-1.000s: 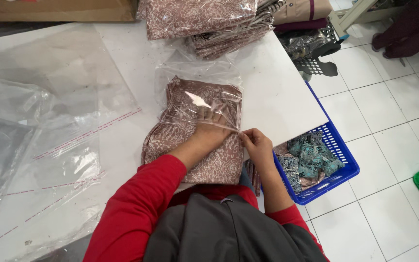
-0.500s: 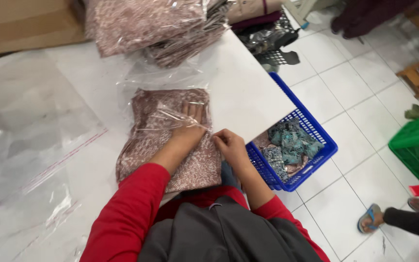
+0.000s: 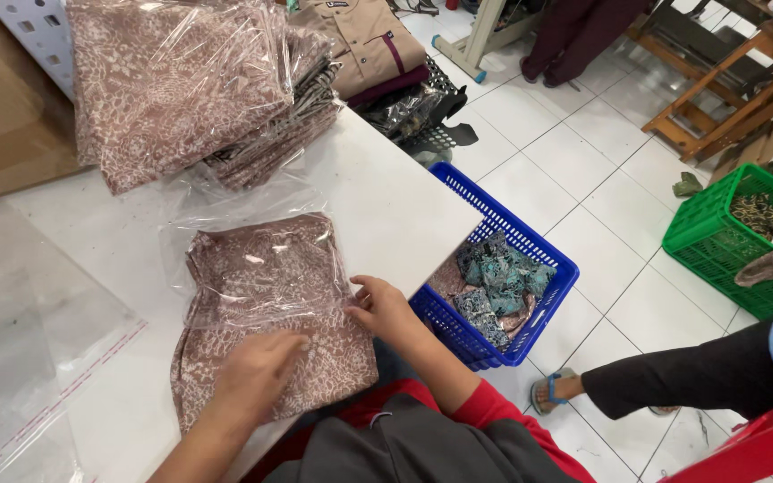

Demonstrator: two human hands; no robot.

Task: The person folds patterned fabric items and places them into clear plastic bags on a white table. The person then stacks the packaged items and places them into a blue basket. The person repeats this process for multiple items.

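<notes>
Resting on the white table point(image 3: 386, 215) right in front of you, the folded brown patterned cloth point(image 3: 266, 331) lies flat with its far half already inside a clear plastic bag point(image 3: 225, 241) and its near half bare. Your left hand point(image 3: 257, 371) lies palm-down on the bare cloth, fingers spread and gripping nothing. Your right hand point(image 3: 382, 309) sits at the cloth's right edge by the bag's mouth, fingers curled at the film, though you cannot tell from here whether they truly pinch it. Judge the bundle as light, soft and limp: it will sag and unfold if lifted by one corner, so support it flat from both sides or press it down. The film looks thin and slippery, likely to crease and slide over the fabric; take it at the open edge. A stack of bagged cloths point(image 3: 190, 89) sits beyond.
</notes>
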